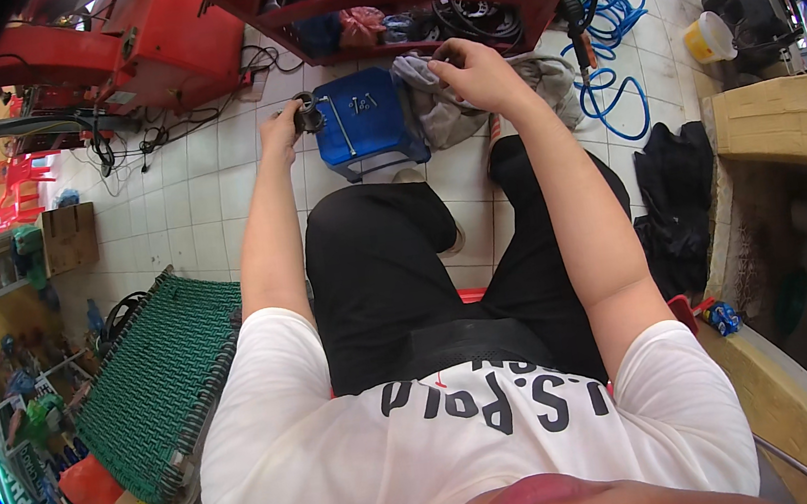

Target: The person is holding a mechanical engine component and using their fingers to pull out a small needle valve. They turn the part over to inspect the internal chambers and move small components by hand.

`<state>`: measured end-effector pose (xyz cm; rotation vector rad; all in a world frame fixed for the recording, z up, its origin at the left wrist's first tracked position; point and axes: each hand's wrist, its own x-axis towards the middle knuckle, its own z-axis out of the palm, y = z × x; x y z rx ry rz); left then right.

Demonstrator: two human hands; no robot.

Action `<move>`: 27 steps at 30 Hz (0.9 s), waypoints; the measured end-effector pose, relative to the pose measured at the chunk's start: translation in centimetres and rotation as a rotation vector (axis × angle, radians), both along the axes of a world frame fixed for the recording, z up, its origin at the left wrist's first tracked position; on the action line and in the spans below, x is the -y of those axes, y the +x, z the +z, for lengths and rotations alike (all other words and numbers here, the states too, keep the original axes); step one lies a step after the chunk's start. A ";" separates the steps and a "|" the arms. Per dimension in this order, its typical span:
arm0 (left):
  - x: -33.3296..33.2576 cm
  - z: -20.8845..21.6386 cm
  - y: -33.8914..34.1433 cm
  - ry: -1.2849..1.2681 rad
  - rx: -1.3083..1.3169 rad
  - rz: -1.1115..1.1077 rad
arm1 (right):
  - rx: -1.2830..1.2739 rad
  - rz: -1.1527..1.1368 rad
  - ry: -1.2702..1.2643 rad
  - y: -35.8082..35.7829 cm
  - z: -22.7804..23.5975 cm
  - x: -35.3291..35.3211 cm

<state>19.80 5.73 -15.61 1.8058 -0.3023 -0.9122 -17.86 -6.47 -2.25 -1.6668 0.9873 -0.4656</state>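
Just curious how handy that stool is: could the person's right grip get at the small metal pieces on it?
Probably yes: the small metal pieces lie uncovered on the blue stool, just left of the right grip.

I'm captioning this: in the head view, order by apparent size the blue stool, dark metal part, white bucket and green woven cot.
Green woven cot
Blue stool
White bucket
Dark metal part in the left hand
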 end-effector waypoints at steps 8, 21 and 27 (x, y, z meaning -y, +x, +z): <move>-2.7 -8.1 2.2 -0.129 -0.434 0.050 | -0.077 0.041 -0.054 0.8 -0.2 -0.4; -3.6 -9.1 0.6 -0.151 -0.343 0.015 | -0.095 0.064 -0.059 0.7 -1.0 -0.4; -4.0 -6.9 -0.3 0.010 -0.116 -0.074 | -0.108 0.059 -0.048 0.9 -0.5 -0.6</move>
